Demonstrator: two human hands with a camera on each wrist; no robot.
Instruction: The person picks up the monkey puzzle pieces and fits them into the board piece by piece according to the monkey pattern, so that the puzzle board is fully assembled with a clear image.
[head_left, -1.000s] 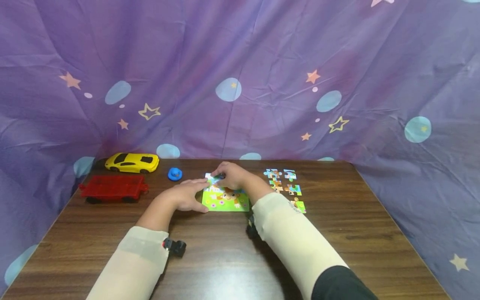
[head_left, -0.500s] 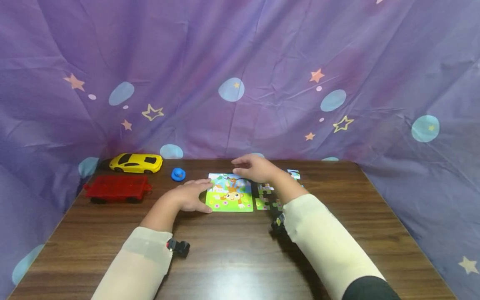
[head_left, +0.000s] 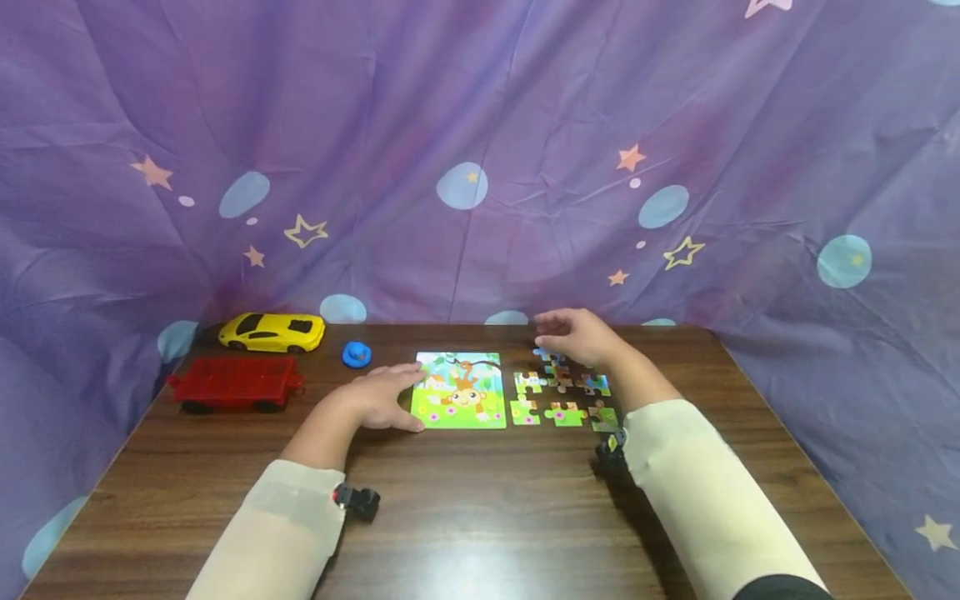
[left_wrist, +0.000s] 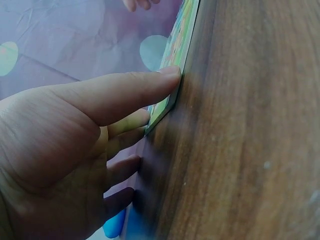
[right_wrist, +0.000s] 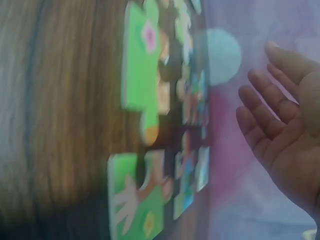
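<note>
A square picture board (head_left: 459, 392) with a cartoon monkey on green and sky blue lies flat at mid-table. My left hand (head_left: 378, 397) rests at its left side, fingers extended. In the left wrist view the thumb (left_wrist: 125, 92) touches the board's edge (left_wrist: 172, 87). Right of the board, several loose jigsaw pieces (head_left: 564, 413) are spread in rough rows. My right hand (head_left: 581, 333) hovers over the back pieces with relaxed fingers and an empty palm, covering some of them. The right wrist view has a green piece (right_wrist: 140, 65) with a pink flower.
At the left stand a yellow toy car (head_left: 273, 332) and a red toy trailer (head_left: 236, 383). A small blue round toy (head_left: 356, 354) sits between the car and the board. Purple patterned cloth (head_left: 525, 233) hangs right behind the wooden table (head_left: 450, 500).
My right hand has moved right, off the picture board and over to the loose pieces, uncovering the monkey picture. My left hand stays at the board's left side.
</note>
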